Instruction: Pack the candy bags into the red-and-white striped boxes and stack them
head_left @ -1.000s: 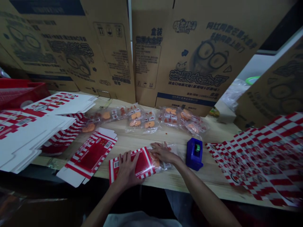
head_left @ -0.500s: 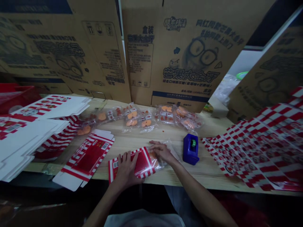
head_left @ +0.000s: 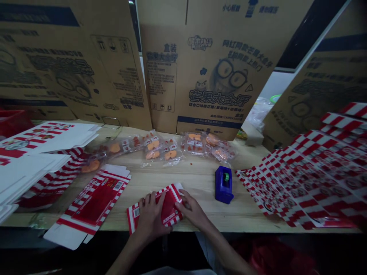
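Note:
On the table's front part lies a red-and-white striped carton (head_left: pixel 171 204), its right end towards my right hand. My left hand (head_left: pixel 151 215) grips it from above, with the fingers across the printed face and the thumb along the near edge. At the carton's right end, my right hand (head_left: pixel 192 209) has its fingers closed around the end, beside a white flap (head_left: pixel 179 186). The carton's inside is hidden from view. Left of it, a second carton (head_left: pixel 94 204) of the same print lies flat with its end flaps out.
A blue tape dispenser (head_left: pixel 224 185) stands right of my hands. Clear bags of orange sweets (head_left: pixel 155 147) lie in a row behind. Flat white cartons (head_left: pixel 37 160) are piled left, striped cartons (head_left: pixel 312 175) right. Large cardboard boxes (head_left: pixel 197 76) stand along the back.
The clear bag that stuck out of the carton's right end no longer shows outside it. My right hand has moved left and down onto that end. The view has shifted slightly.

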`<state>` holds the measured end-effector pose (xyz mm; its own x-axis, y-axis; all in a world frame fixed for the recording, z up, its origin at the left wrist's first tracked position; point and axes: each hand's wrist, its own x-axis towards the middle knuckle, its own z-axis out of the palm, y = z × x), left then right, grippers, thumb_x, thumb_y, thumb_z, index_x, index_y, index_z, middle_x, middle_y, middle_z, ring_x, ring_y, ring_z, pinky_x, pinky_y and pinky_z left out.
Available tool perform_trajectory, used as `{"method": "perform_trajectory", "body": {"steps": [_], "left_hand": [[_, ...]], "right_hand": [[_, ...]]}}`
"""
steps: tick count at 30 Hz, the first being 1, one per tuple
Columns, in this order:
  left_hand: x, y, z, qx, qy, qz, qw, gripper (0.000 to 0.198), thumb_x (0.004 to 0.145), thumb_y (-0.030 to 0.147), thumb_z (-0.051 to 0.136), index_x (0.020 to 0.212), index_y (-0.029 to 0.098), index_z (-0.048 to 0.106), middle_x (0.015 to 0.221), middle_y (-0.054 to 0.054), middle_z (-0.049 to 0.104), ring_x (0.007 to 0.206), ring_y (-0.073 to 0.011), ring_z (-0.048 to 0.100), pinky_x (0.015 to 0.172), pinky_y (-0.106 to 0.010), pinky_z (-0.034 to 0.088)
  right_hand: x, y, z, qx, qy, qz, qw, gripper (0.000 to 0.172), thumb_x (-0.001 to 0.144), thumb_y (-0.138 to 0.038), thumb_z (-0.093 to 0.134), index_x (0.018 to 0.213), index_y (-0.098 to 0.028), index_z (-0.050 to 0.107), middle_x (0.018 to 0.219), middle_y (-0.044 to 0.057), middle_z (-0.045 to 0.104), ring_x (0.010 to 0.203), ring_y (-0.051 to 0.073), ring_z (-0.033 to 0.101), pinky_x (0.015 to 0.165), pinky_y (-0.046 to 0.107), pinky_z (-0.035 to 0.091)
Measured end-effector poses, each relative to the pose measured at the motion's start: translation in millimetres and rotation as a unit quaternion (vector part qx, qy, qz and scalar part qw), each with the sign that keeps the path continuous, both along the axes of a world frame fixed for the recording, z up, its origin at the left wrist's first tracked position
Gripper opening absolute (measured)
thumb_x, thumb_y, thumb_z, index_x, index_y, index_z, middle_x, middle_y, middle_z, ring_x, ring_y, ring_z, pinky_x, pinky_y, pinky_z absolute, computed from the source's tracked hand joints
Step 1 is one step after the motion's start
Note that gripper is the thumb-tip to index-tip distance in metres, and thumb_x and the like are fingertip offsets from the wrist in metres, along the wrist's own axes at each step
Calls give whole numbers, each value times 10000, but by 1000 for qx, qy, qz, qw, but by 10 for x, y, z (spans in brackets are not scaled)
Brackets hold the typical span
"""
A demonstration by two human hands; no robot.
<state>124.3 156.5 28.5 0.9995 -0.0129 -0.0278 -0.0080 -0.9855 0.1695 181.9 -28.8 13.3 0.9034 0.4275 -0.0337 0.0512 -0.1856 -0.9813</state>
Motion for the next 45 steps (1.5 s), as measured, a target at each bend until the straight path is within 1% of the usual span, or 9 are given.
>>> {"method": "perform_trajectory", "body": {"steps": [5,11,17,23,25,32,37,41,45], "left_hand": [[-69,-101,182,-50,-111,128,984,1105,522,559,740,1446,140,302,1323,-216,410,1182,-419,383,973,-556,303],[-222,-119,115,-269,-113,94,952,958,675,465,714,1463,180,251,1222,-157,494,1141,-352,462,958,-515,404],[-334,-2,-248,-562,-67,43,823,635,846,344,568,1424,191,352,1369,-138,498,1255,-289,479,1039,-444,413],[-364,84,-239,-706,41,35,706,698,793,335,673,1398,211,349,1262,-132,584,1135,-283,580,927,-401,502],[-355,144,-210,-711,78,8,698,619,768,322,704,1308,223,417,1159,-99,623,1018,-255,624,859,-372,522],[-272,190,-113,-479,-46,-31,876,180,791,313,678,871,181,583,898,-34,560,840,-184,528,763,-288,435],[-200,130,-55,-643,-63,30,763,199,817,267,636,682,166,531,875,-33,558,839,-168,545,723,-252,433],[-195,77,-66,-724,-65,123,675,232,721,235,734,722,173,510,707,30,510,646,-107,492,605,-205,397],[-191,121,-71,-738,-46,119,662,356,731,241,719,1025,231,519,836,22,551,727,-127,545,643,-225,429]], "right_hand": [[-180,97,39,75,-50,-241,966,447,685,-408,750,961,-247,437,1118,91,619,1085,264,604,945,438,490],[-304,68,-67,221,84,-208,949,427,761,-380,716,1021,-264,399,988,36,677,862,212,680,784,373,559],[-511,-152,-154,214,138,-146,956,525,745,-346,746,1153,-287,421,1164,59,661,983,234,671,883,402,536],[-579,-205,-248,160,84,-116,977,506,806,-362,680,1272,-269,503,1294,67,594,1139,229,590,944,346,487],[-546,-213,-260,126,58,-89,986,403,833,-365,646,1207,-253,548,1200,56,636,1037,213,622,857,309,506],[-419,-170,-125,-18,-110,-32,993,102,867,-298,590,843,-199,595,779,-8,565,702,138,524,643,243,399],[-388,-69,-75,73,-72,-92,990,186,839,-299,631,721,-199,527,775,-6,538,717,138,511,657,249,406],[-374,8,-64,118,9,-147,982,293,774,-289,699,1007,-241,528,754,-39,520,650,129,501,597,239,411],[-327,17,-7,114,28,-64,991,192,797,-298,672,970,-222,635,815,3,569,759,160,549,680,273,439]]}}
